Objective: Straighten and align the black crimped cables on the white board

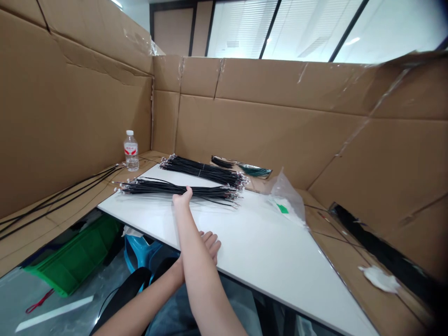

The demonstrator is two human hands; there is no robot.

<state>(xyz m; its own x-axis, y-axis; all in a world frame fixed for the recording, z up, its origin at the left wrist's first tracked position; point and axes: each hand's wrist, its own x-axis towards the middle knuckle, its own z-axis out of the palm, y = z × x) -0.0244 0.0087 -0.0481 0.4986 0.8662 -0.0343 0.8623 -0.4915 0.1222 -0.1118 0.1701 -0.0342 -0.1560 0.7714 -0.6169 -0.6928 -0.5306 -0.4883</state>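
Observation:
My right hand [182, 198] reaches across my left forearm to the nearer bundle of black cables [150, 186] on the white tabletop [252, 238]. Its thumb lies over the cables and the hand is closed at the bundle's middle; the other fingers are largely hidden. Small white connectors show at the cable ends, and a few strands stray toward me. Partly covered by my right forearm, my left hand [211, 243] rests near the front table edge, fingers loosely stretched, holding nothing. Behind lies a second, tied bundle of black cables [206, 171].
Cardboard walls [266, 107] enclose the workspace. A water bottle [131, 151] stands at the back left, near long black cables [63, 196]. A clear plastic bag [289, 198] sits at the right. Below left are a green bin [77, 256] and a blue stool [140, 249].

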